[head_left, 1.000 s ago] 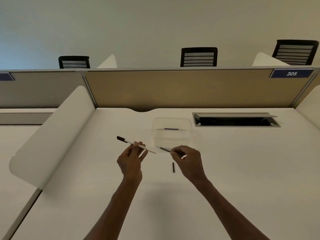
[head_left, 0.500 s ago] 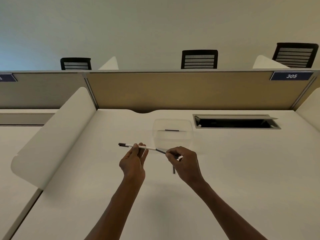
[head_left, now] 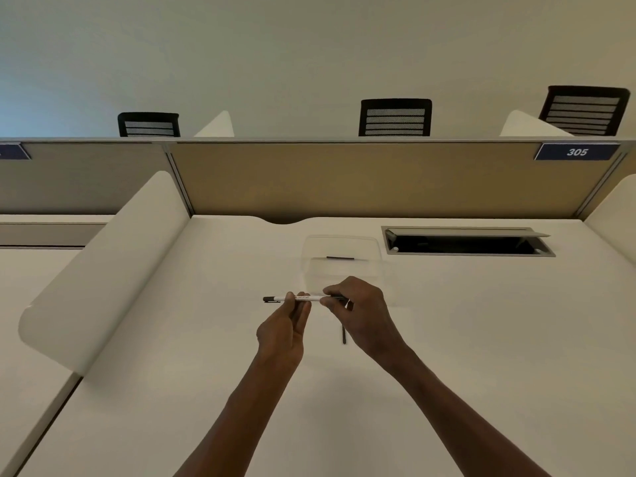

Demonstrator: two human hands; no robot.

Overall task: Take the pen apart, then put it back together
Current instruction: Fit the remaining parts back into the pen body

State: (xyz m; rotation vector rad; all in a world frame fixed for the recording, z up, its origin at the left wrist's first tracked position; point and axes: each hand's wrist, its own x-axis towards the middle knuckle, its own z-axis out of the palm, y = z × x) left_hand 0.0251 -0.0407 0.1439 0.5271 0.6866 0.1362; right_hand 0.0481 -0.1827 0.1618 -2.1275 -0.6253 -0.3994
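Note:
A white pen barrel (head_left: 303, 298) with a dark end at the left lies level in the air above the white desk (head_left: 481, 339). My left hand (head_left: 282, 333) pinches the barrel near its middle from below. My right hand (head_left: 361, 313) grips the pen's right end, where a dark front piece (head_left: 339, 298) meets the barrel; the joint is partly hidden by my fingers. A small dark pen part (head_left: 343, 335) rests on the desk just under my right hand. Another dark piece (head_left: 340, 258) lies inside a clear plastic tray (head_left: 309, 246) beyond my hands.
A recessed cable box (head_left: 468, 242) with its lid up sits at the back right. A tan partition (head_left: 344, 180) closes the desk's far edge, and a white curved divider (head_left: 103, 266) bounds the left side. Black chairs stand beyond the partition.
My hands came together: the dark front piece in my right hand met the right end of the barrel, and the barrel swung from tilted to level.

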